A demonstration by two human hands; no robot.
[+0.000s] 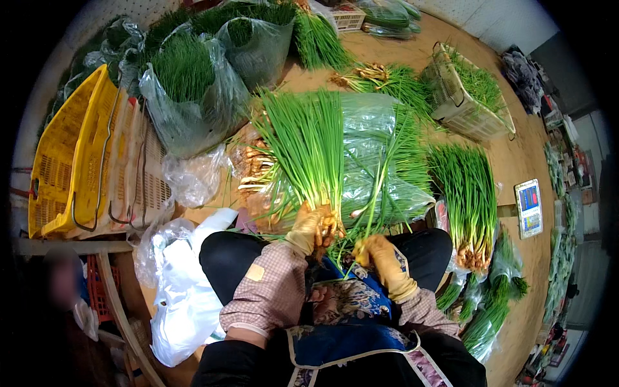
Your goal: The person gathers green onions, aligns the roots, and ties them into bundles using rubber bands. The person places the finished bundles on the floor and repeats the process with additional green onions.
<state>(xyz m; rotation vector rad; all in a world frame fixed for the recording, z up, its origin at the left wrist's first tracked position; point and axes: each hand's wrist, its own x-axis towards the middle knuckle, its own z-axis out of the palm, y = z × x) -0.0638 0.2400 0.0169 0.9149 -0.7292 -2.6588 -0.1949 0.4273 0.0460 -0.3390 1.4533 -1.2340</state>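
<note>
My left hand (309, 227), in a yellowish glove, grips a thick bunch of green onions (309, 150) near the root ends. Their green tops fan out away from me, over a clear plastic bag (370, 121) of more green onions lying in front of my knees. My right hand (382, 263), gloved too, is closed around the lower end of a thin loose stalk (375, 208), whose top slants up and right. Loose green leaves (341, 251) lie between the two hands above my blue patterned apron (350, 300). The fingertips of my right hand are partly hidden.
Yellow (72, 159) and pale crates (154, 164) stand on edge at left, near plastic bags of greens (184, 72). White plastic bags (181, 290) lie by my left knee. At right are a tied bunch (464, 203), a basket of greens (464, 92) and a scale-like panel (528, 208).
</note>
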